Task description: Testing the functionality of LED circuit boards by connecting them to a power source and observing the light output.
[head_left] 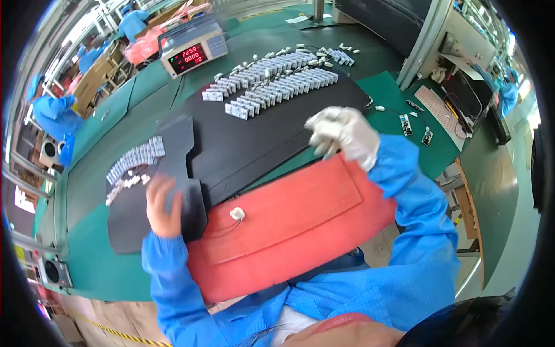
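A red foam pad (289, 211) lies in front of me. On it sits a small white connector (237, 214) with thin dark wires. My bare left hand (163, 207), slightly blurred, is raised beside the pad's left end. Its fingers are apart and nothing shows in them. Over the pad's far right corner is my right hand (347, 136) in a white glove, its fingers curled together. Whatever they may hold is hidden. Close to my left hand, a short row of small grey-white blocks (136, 159) stands on a black mat, with white connectors (130, 182) beside them.
Two long rows of similar blocks (283, 87) stand on the large black mat (248, 144). A meter with a red display (193, 55) is at the back left. Small circuit boards (406, 124) lie to the right, near a keyboard (442, 113). People in blue work farther off.
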### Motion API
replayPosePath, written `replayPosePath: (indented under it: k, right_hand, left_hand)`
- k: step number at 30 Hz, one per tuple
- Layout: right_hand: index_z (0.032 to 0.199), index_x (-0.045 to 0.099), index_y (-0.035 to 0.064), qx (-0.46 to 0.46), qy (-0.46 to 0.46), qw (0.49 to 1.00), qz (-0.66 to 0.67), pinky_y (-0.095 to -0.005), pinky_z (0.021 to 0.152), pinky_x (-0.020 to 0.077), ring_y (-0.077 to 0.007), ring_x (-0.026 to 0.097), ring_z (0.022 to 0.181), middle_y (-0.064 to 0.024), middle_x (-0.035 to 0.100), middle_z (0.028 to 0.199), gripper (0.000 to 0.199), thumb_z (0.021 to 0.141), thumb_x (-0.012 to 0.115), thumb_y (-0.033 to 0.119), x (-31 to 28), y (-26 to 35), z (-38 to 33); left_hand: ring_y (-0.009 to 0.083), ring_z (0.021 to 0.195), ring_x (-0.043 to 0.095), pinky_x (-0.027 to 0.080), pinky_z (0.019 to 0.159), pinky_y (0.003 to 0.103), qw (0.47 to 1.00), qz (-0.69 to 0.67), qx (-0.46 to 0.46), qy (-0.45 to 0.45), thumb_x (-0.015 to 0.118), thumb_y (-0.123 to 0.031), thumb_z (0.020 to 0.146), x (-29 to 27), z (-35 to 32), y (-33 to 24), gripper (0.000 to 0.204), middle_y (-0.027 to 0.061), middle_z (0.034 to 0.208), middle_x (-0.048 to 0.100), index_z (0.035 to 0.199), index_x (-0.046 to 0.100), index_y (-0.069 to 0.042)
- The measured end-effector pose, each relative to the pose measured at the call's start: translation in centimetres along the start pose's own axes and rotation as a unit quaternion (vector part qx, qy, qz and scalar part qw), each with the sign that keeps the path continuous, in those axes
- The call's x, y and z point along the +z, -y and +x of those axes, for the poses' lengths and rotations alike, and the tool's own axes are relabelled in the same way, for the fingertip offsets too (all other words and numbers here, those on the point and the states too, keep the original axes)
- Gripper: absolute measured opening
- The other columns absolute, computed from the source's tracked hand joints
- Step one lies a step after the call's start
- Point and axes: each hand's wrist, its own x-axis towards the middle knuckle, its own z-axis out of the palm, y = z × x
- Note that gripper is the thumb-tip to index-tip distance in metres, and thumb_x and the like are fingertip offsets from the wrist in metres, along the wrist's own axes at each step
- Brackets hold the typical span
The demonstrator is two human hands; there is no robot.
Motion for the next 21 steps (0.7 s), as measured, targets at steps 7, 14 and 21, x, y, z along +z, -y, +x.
replayPosePath:
  k: [7,14,21]
  right_hand:
    - [0.112,0.06,0.003,-0.114,-0.298,0.9,-0.297,-0.0328,0.081,0.0505,-0.0242,0.063,0.093,-0.0131,0.064,0.103,0.041,0.081,0.065,0.029,-15.0,-0.2,10.1]
    - [0.118,0.06,0.0141,0.058,-0.33,0.704,-0.626,-0.0401,0.087,0.0474,-0.0302,0.06,0.102,-0.0159,0.063,0.11,0.05,0.08,0.061,0.047,-20.5,-3.6,21.5]
    - [0.114,0.063,0.0117,0.046,-0.306,0.694,-0.65,-0.042,0.086,0.0481,-0.033,0.06,0.102,-0.0175,0.063,0.111,0.066,0.076,0.055,0.065,-21.3,-5.6,27.5]
  left_hand:
    - [0.031,0.101,0.058,0.045,0.09,0.038,0.998,-0.004,-0.054,-0.044,0.057,0.009,0.077,-0.3,-3.9,-3.6,0.019,0.0142,0.098,0.061,0.093,0.063,0.001]
    - [0.0295,0.095,0.06,0.045,0.086,0.035,0.991,0.042,-0.096,-0.078,0.055,0.008,0.08,0.5,-3.8,-3.2,0.018,0.0162,0.097,0.061,0.095,0.062,0.002]
    - [0.0285,0.09,0.06,0.047,0.082,0.035,0.987,0.056,-0.141,-0.053,0.055,0.008,0.079,0.8,-3.7,-3.4,0.018,0.0155,0.094,0.062,0.095,0.062,0.002]
